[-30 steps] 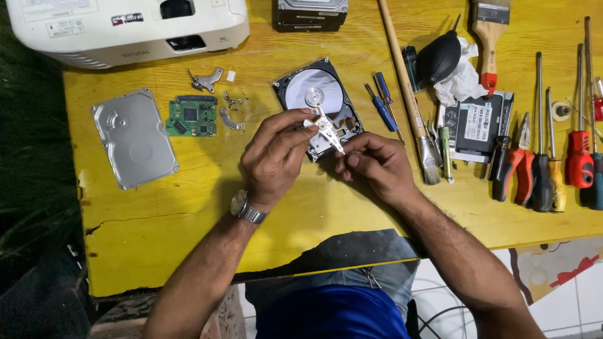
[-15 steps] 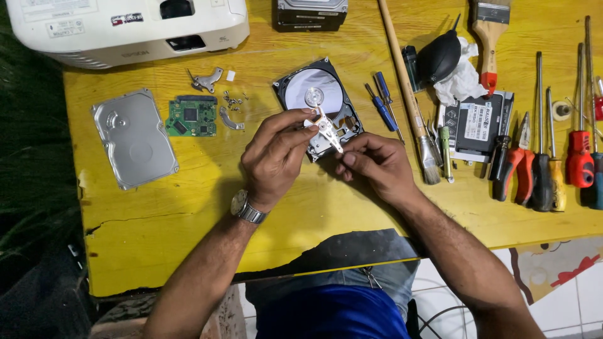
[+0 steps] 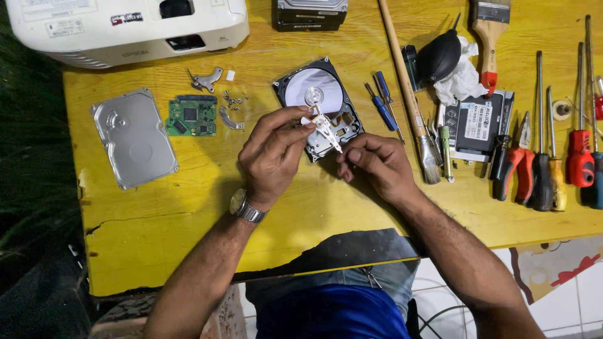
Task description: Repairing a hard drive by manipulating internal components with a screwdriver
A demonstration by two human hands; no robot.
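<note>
Both hands are up over the middle of the yellow desk point(image 3: 188, 207). The left hand point(image 3: 273, 154) pinches a small silver actuator arm point(image 3: 326, 129) between thumb and fingertips, and the right hand point(image 3: 375, 164) grips its lower end, fingers curled in tight around it. The part hangs tilted just above the near edge of the opened hard drive point(image 3: 319, 103), whose shiny platter faces up, a little toward the far edge of the desk from the hands. Off toward the left edge lies the drive's metal cover point(image 3: 135, 138), with a green circuit board point(image 3: 191, 116) beside it and a scatter of tiny screws point(image 3: 233, 99) between board and drive. Two blue screwdrivers point(image 3: 382, 103) sit just right of the drive. Along the right edge, a row of pliers and screwdrivers point(image 3: 546, 163). A white projector point(image 3: 125, 28) fills the far left corner.
</note>
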